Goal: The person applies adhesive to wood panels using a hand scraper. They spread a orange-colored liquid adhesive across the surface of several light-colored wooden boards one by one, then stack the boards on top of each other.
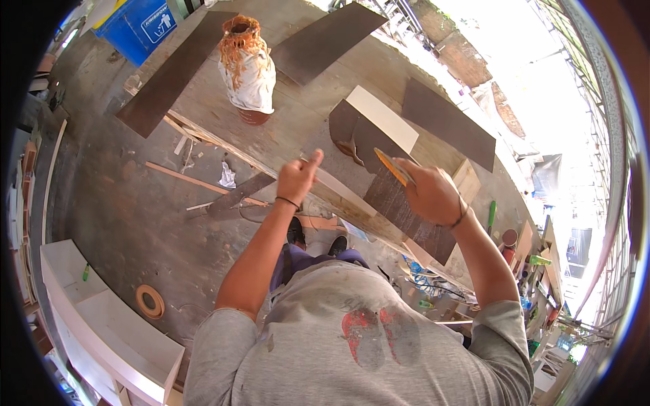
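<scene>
Slim orange tool [393, 166], held aslant

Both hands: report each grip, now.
Left hand: curled closed; whether it holds anything cannot be told.
Right hand: closed, holding a slim, tapered orange-yellow tool.

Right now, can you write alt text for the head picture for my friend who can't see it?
A person's right hand grips an orange tool over a dark board on a bench; the left hand, thumb out, is by the bench's near edge. More dark boards and a cloth-wrapped pot with orange drips are on the bench.
</scene>
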Motion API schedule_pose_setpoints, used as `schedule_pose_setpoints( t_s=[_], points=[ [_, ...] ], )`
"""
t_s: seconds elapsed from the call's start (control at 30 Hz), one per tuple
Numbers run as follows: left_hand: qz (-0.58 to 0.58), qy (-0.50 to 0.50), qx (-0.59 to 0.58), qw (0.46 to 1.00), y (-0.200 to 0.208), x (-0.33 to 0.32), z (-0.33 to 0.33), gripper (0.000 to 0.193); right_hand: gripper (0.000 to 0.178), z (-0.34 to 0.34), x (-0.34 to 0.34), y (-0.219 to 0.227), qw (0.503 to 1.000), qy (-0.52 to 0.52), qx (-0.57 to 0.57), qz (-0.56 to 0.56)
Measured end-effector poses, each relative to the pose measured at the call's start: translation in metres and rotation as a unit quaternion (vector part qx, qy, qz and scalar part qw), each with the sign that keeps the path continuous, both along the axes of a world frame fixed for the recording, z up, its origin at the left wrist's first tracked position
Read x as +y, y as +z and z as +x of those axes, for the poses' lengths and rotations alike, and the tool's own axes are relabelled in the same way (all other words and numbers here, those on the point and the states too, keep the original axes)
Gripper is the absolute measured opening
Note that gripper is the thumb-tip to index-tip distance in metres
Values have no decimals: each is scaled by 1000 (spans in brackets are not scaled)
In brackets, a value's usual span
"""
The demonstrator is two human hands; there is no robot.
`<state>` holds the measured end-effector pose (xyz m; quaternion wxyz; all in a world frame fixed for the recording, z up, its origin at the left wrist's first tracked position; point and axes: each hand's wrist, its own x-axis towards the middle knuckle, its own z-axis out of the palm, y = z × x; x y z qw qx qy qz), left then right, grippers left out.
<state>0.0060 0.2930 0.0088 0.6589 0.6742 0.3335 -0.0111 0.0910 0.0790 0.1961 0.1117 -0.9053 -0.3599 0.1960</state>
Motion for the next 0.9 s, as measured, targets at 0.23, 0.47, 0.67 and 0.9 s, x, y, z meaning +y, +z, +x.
schedule_pose_setpoints(
  t_s=[0.23, 0.47, 0.67, 0.9],
  points=[
    [194, 4, -129, 972, -13, 25, 25, 39, 43, 19, 32, -64, 997, 28, -48, -60],
    [190, -19, -125, 974, -15, 32, 30, 32, 40, -56, 48, -62, 986, 122, 33, -106],
    [194, -33, -123, 973, -13, 36, 32, 34, 36, -12, 59, -22, 997, 78, -9, -16],
    [170, -49, -110, 978, -11, 40, 37, 35, 44, 6, 82, -80, 981, 116, -82, -131]
  ],
)
